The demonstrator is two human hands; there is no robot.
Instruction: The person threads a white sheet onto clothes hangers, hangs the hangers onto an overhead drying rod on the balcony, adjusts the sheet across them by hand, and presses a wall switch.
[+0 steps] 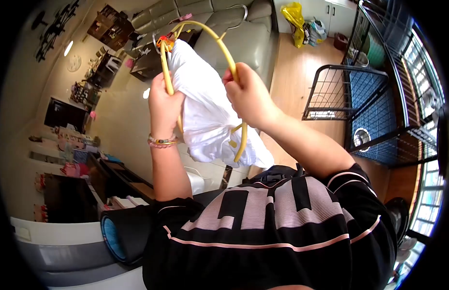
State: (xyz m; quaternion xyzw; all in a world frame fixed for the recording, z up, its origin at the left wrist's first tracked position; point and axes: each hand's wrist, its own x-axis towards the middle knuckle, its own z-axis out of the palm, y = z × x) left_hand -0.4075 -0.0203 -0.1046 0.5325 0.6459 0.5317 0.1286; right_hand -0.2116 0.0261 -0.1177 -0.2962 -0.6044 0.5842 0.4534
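Observation:
A yellow clothes hanger (pixel 226 50) with a silver hook (pixel 244 17) is held up in front of me, and my right hand (pixel 248 94) is closed around its curved bar. My left hand (pixel 165 104) wraps around another length of yellow bar (pixel 164 63), near a second silver hook, with its thumb against white cloth (pixel 200 82). This cloth, bunched and creased, drapes between my hands and down toward my chest. Below my right hand, the yellow bar's lower end (pixel 242 145) lies over the fabric. A small orange piece (pixel 165 43) sits at the top of the left bar.
A black wire cage (pixel 364 92) with its door swung out stands on the right, a metal bowl (pixel 361 137) inside. Ahead is a grey-green sofa (pixel 243 41) beside a dark table (pixel 149 63). Yellow and clear bags (pixel 294 21) rest by white cabinets. A dark bin-like container (pixel 120 234) is at lower left.

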